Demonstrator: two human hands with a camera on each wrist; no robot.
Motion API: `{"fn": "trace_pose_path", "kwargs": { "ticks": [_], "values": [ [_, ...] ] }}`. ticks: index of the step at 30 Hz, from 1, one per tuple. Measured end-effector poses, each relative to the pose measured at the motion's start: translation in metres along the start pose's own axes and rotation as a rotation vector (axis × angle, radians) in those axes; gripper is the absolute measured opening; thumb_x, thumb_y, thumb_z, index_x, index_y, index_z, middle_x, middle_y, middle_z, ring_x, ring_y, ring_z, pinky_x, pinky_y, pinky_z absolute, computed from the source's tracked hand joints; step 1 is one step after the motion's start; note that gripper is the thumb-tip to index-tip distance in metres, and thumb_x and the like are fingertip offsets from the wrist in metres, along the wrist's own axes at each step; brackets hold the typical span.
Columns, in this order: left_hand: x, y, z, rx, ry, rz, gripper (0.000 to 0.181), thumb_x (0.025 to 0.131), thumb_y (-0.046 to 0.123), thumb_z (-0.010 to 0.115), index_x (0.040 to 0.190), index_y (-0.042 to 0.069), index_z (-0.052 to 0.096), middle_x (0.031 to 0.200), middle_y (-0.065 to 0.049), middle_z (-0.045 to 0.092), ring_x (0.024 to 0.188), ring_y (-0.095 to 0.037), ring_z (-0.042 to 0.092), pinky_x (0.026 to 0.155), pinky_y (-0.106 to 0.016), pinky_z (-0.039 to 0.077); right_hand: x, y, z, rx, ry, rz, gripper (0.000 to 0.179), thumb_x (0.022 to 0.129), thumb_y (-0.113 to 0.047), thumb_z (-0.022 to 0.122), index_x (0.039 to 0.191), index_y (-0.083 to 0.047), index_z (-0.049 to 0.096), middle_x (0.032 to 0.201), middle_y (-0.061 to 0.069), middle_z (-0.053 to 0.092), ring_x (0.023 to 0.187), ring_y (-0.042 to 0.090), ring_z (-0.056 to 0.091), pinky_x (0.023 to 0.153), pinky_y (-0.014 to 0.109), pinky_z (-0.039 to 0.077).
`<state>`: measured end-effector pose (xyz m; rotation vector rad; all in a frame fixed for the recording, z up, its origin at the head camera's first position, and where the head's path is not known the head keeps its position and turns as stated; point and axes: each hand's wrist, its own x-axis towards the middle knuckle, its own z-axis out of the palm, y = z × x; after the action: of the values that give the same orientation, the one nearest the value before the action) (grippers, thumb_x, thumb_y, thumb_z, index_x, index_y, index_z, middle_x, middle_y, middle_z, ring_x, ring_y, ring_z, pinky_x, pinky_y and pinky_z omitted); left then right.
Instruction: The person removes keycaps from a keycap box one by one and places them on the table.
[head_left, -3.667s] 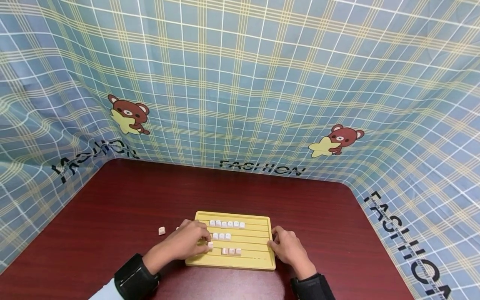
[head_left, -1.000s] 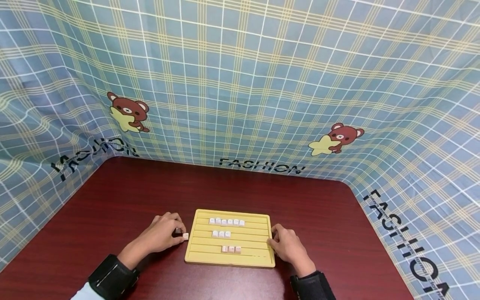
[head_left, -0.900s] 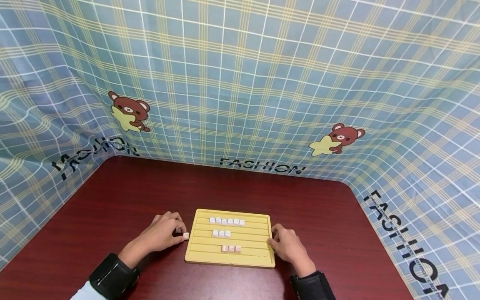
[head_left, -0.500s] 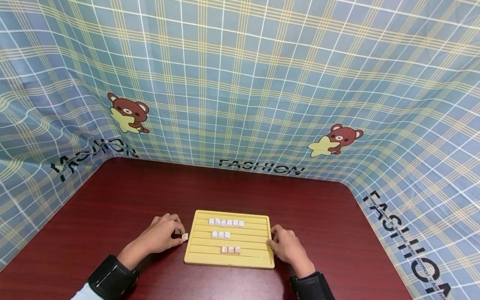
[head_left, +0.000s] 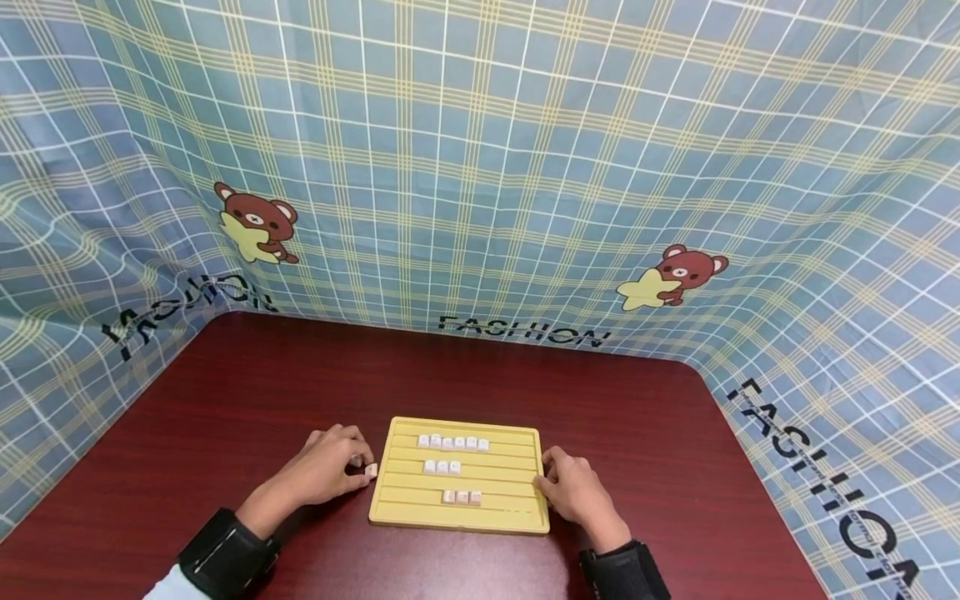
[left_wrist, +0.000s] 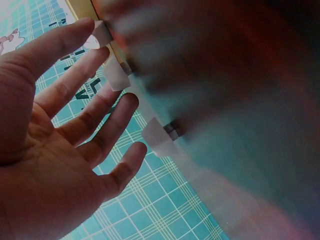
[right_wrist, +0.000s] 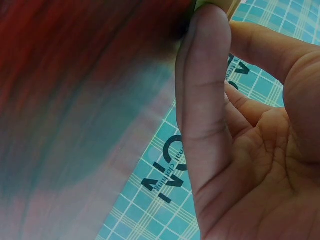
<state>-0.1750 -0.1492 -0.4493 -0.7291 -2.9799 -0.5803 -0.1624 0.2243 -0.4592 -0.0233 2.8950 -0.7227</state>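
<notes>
My left hand (head_left: pixel 326 467) is beside the left edge of the yellow ridged tray (head_left: pixel 420 515), pinching a small whitish keycap (head_left: pixel 371 471) between thumb and forefinger. In the left wrist view this keycap (left_wrist: pixel 101 35) sits at the thumb tip, and two more keycaps (left_wrist: pixel 117 75) (left_wrist: pixel 157 137) show beyond the other fingers. Another keycap (head_left: pixel 356 460) peeks out under the hand. My right hand (head_left: pixel 577 492) holds the tray's right edge. The right wrist view has its fingers (right_wrist: pixel 207 55) against the tray rim (right_wrist: pixel 235 6).
On the tray stand a back row of several white keycaps (head_left: pixel 447 443), a middle row of three (head_left: pixel 442 467) and a front row of three pinkish ones (head_left: pixel 462 497). A checked cloth (head_left: pixel 480 208) surrounds the dark red table (head_left: pixel 247 375) on its far side and both flanks.
Since the oldest frame, my left hand has gone left off the tray, and the keycap near its fingertips there has left the tray. Within the last second the pinched keycap turns slightly. My right hand stays put.
</notes>
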Motion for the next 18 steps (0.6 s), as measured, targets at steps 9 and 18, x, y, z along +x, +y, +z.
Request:
{"fn": "trace_pose_path", "kwargs": {
  "ticks": [9,18],
  "values": [
    [0.004,0.002,-0.002,0.031,0.036,0.032,0.010,0.078,0.021,0.081,0.084,0.021,0.072,0.091,0.006,0.061,0.088,-0.015,0.054,0.079,-0.047,0.042,0.000,0.000,0.000,-0.007,0.023,-0.012,0.031,0.091,-0.018,0.069,0.117,-0.004,0.060,0.077,0.001,0.062,0.060,0.009,0.055,0.055,0.027,0.044],
    [0.008,0.012,-0.009,0.026,0.027,0.065,0.014,0.076,0.020,0.082,0.087,0.019,0.072,0.094,0.007,0.061,0.088,-0.013,0.053,0.080,-0.045,0.041,0.000,-0.001,-0.001,-0.006,0.018,-0.005,0.032,0.091,-0.019,0.069,0.118,-0.004,0.059,0.079,0.001,0.063,0.061,0.009,0.055,0.055,0.027,0.044]
  ]
}}
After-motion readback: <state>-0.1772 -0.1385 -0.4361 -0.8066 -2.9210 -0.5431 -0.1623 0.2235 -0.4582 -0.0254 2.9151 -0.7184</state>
